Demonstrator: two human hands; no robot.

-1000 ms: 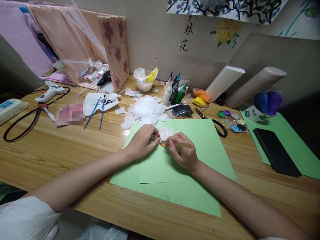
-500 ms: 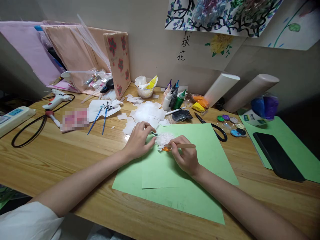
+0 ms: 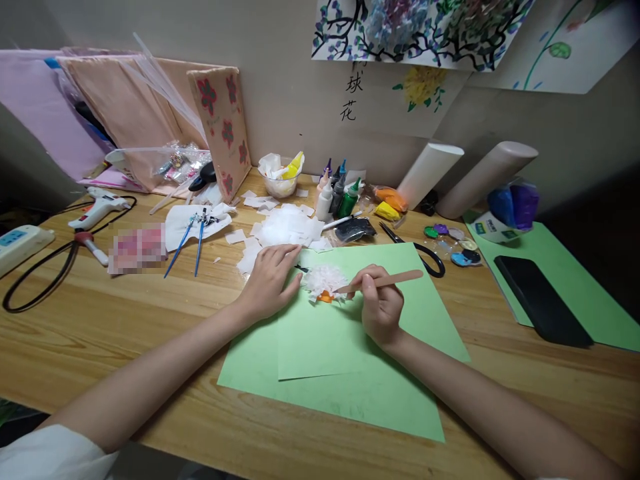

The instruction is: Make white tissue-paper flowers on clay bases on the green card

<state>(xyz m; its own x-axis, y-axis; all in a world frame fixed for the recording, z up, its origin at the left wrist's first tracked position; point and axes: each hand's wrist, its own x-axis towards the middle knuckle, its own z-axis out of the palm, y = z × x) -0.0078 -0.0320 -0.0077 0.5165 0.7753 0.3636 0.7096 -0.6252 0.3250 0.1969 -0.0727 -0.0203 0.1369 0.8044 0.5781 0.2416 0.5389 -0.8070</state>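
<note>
Though part-hidden, stick (image 3: pixel 406 277) in right hand (image 3: pixel 383 305)

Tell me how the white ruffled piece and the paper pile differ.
The ruffled piece is crinkled and compact; the paper pile is loose, flatter sheets, spread wider. The piece lies on green paper, the pile mostly on the wooden table. The piece shows an orange patch; the pile shows none. Both are mainly white.

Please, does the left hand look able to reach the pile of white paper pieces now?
Likely yes: the left hand lies just in front of the pile, nothing visible blocks it, and the white tuft sits aside.
</note>
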